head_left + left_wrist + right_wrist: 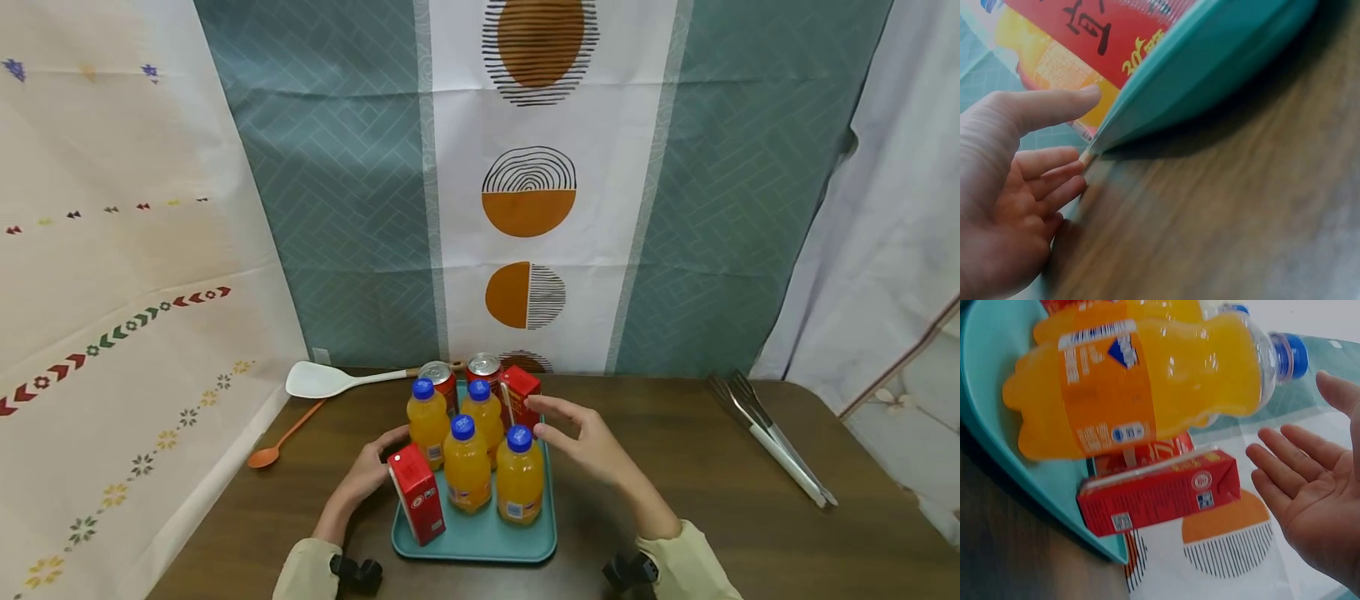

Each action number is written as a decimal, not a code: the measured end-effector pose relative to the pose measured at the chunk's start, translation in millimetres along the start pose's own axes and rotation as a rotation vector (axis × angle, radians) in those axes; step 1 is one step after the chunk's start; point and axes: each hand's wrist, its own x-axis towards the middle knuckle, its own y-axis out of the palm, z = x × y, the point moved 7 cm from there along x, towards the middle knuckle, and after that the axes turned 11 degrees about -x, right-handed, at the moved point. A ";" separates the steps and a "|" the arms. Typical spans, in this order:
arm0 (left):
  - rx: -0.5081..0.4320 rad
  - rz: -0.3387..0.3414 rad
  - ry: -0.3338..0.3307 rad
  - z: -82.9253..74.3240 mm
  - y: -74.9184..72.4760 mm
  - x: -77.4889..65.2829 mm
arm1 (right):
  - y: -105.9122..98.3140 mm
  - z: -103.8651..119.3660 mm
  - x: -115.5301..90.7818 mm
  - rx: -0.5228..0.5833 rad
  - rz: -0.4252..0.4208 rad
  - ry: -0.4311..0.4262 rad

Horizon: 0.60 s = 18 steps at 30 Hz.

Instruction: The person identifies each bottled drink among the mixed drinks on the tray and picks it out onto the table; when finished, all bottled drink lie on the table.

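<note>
A teal tray (517, 546) carries several orange-juice bottles (519, 485) with blue caps. A red drink carton (420, 496) leans at its front left, and another red carton (522, 385) stands at the back right beside two cans (483, 367). My left hand (363, 471) is at the tray's left side; in the left wrist view its fingertips are right at the tray rim (1166, 94), thumb apart. My right hand (588, 442) hovers by the back-right carton and the front-right bottle's cap, fingers spread, palm bare in the right wrist view.
Behind and left of the tray lies a white spatula (318, 380), with an orange spoon (265, 457) nearer the left table edge. Metal tongs (780, 450) lie at the far right on the brown table (660, 417). A patterned cloth (360, 208) hangs behind.
</note>
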 end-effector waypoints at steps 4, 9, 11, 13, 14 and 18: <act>0.017 0.001 -0.005 -0.9 0.6 0.1 | 6.0 7.0 -2.8 0.028 0.038 -0.045; 0.032 0.012 0.002 -2.4 2.4 2.8 | 11.2 11.4 -4.0 0.050 0.079 -0.054; 0.037 0.022 0.019 -2.0 3.3 3.4 | 13.8 11.3 -3.9 0.049 0.094 -0.044; 0.044 0.034 0.033 -0.9 3.8 3.2 | 17.0 11.2 -3.8 0.049 0.107 -0.036; 0.049 0.043 0.035 -0.4 4.0 2.6 | 18.8 11.0 -3.8 0.049 0.113 -0.036; 0.052 0.056 0.027 0.9 4.2 0.5 | 24.8 11.0 -3.9 0.062 0.137 -0.037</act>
